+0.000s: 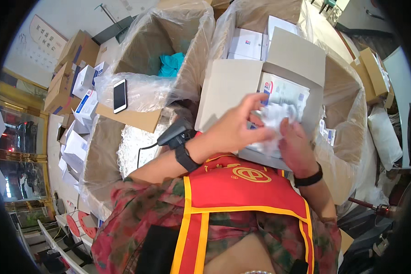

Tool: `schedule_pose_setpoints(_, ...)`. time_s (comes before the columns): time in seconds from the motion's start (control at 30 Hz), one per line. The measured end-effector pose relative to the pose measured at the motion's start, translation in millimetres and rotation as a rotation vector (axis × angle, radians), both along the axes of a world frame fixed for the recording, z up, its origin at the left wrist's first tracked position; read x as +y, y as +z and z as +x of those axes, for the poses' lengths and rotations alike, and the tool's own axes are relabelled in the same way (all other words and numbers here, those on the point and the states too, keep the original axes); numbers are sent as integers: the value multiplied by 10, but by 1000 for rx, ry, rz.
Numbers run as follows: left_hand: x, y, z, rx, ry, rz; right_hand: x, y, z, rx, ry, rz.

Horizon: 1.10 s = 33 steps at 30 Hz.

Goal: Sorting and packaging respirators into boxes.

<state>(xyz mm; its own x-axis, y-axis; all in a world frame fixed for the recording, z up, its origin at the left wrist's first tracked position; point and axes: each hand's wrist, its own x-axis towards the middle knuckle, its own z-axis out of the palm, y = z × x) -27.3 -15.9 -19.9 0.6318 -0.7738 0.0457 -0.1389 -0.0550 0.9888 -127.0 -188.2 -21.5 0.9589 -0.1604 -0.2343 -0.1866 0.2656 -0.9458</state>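
Note:
In front of me is an open carton (229,93) with pale grey inner flaps folded out. White flat packets (293,93) with red and blue print lie inside it. Over these packets, both my hands hold a crumpled white bundle (278,115), thin and blurred; whether it is plastic or paper I cannot tell. My left hand (243,122) reaches in from the left, its fingers curled against the bundle's side. On the right, my right hand (297,145) grips it with the thumb on top.
A white phone (120,96) lies on a plastic-lined box holding teal material (171,64). Beside it, another lined box contains white stringy material (139,145). White cartons (248,44) stand in the lined box behind the open one. Small boxes (76,150) are piled at left.

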Motion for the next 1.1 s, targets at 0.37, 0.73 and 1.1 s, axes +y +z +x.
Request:
schedule_pose_setpoints(0.37, 438, 20, -125, -294, 40, 175, 267, -39, -109, 2, 495, 216)
schedule_pose_setpoints(0.73, 2863, -184, 147, -278, 774, 638, -859, -208, 854, -375, 351, -1229)
schedule_pose_setpoints(1.1, 2488, -365, 416, -537, 786, 768, -812, -612, 1255, -209, 294, -1673)
